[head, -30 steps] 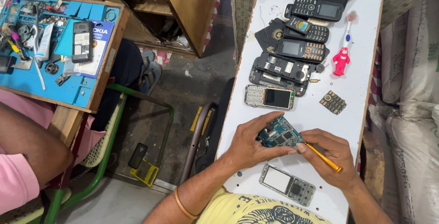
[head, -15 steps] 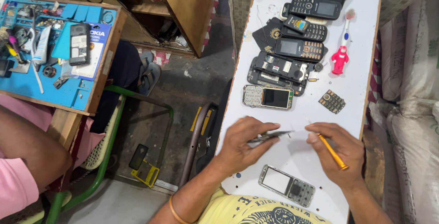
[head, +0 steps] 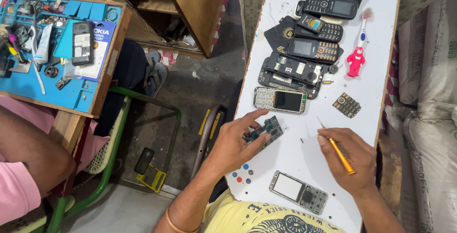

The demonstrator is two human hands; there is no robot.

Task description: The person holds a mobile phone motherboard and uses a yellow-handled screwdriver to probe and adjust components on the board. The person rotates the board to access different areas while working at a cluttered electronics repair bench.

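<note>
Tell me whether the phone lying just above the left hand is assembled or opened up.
Opened up: the phone lies flat with its front cover off, baring keypad contacts and screen.

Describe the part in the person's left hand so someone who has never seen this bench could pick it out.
On the long white table, look near its left edge, just below the phone with the bare dark screen. There the left hand pinches a small circuit board. Unlike the cased phones around it, it is a bare blue-green board without shell, screen or keys.

A dark blank screen (head: 289,100) sits on the opened silver phone mid-table. A pale screen (head: 288,186) lies near the table's front edge. A blue-and-white card package (head: 93,47), maybe a battery pack, lies on the blue tray.
</note>
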